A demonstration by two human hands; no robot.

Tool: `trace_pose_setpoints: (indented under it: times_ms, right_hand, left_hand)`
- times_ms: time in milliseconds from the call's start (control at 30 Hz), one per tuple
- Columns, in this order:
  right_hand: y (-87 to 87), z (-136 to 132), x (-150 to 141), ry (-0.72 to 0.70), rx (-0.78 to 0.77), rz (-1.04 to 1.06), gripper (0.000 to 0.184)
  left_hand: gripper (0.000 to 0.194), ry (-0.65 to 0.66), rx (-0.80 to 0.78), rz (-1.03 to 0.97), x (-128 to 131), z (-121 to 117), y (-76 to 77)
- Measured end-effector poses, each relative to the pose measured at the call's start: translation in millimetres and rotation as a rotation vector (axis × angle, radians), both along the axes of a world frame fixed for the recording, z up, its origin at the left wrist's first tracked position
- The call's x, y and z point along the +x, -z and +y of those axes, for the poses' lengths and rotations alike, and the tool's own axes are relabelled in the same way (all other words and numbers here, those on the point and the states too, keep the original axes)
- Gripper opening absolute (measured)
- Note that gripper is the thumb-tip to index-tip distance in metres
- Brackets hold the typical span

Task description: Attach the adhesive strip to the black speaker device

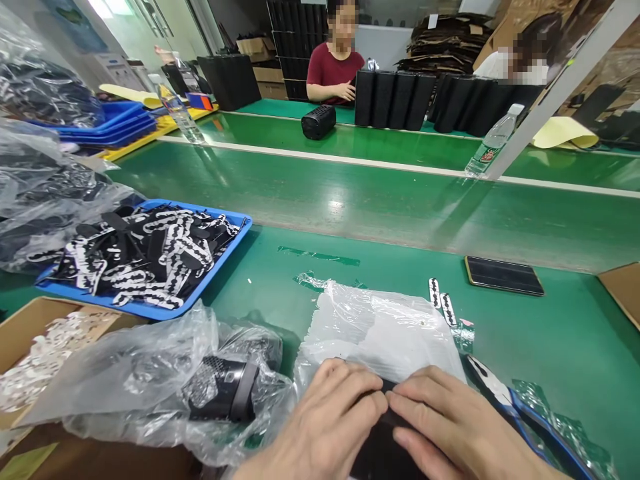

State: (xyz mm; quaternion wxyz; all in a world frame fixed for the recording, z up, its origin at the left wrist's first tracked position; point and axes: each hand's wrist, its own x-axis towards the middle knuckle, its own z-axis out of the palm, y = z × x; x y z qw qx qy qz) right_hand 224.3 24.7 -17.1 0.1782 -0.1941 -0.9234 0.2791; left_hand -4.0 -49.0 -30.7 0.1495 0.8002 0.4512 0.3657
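My left hand and my right hand meet at the bottom middle, fingers bent and pressed onto a black flat-faced part. Most of that part is hidden under my fingers or cut off by the lower edge. Beneath its far end lies a white padded sheet under clear plastic. To the left of my hands a black cylindrical housing with a perforated face lies in a clear plastic bag. Blue-handled pliers rest to the right of my right hand.
A blue tray holds black-and-white strips, beside a cardboard box of white pieces. Two small strips and a phone lie right. Water bottles stand beyond. Across the bench are a person in red and another person.
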Motion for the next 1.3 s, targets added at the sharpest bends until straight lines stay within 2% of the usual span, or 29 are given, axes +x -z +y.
trace_pose_setpoints:
  times_ms: [167,267,433,567,800,933,1033,1100,1167,1233,1300]
  right_hand:
    - [-8.1,0.1,1.7,0.078,-0.161,-0.007,0.027]
    - [-13.3,-0.8,2.7,0.102,-0.2,-0.006,0.033]
    - [-24.9,-0.7,0.0,0.106,-0.187,-0.022,0.027]
    - [-31.1,3.0,-2.7,0.123,-0.089,0.024,0.017]
    - [-22.6,9.4,-2.7,0.134,-0.18,-0.032,0.025]
    - [-21.0,5.5,-7.1,0.147,-0.141,-0.045,0.023]
    - [-21.7,5.1,-7.6,0.179,-0.101,-0.056,0.025]
    - [-20.5,6.3,0.9,0.232,-0.046,-0.036,0.032]
    - [-15.5,6.6,21.5,0.329,-0.002,-0.023,0.039]
    - [-3.3,3.8,55.0,0.476,0.035,-0.051,0.033]
    - [18.3,-2.8,97.6,0.68,0.142,-0.128,0.03]
  left_hand:
    - [0.03,0.005,-0.062,-0.003,0.0,3.6,5.9]
    - [0.033,0.028,-0.081,0.023,-1.8,3.1,2.4]
    - [0.037,0.066,-0.193,0.152,-3.4,4.6,-9.5]
    - [0.034,0.082,-0.235,0.092,-5.7,9.0,-9.2]
    - [0.041,0.024,-0.456,-0.043,-7.2,12.6,-9.0]
    - [0.037,0.039,-0.411,-0.014,-5.1,15.5,-10.4]
    - [0.033,0.004,-0.433,-0.004,-4.7,17.8,-8.0]
    - [0.034,-0.022,-0.474,0.024,-5.1,19.1,-5.5]
    - [0.039,-0.04,-0.488,0.055,-5.4,21.1,-3.4]
    - [0.04,-0.049,-0.505,0.081,-5.4,24.9,-3.5]
    - [0.036,-0.06,-0.562,0.1,-5.2,30.7,-6.5]
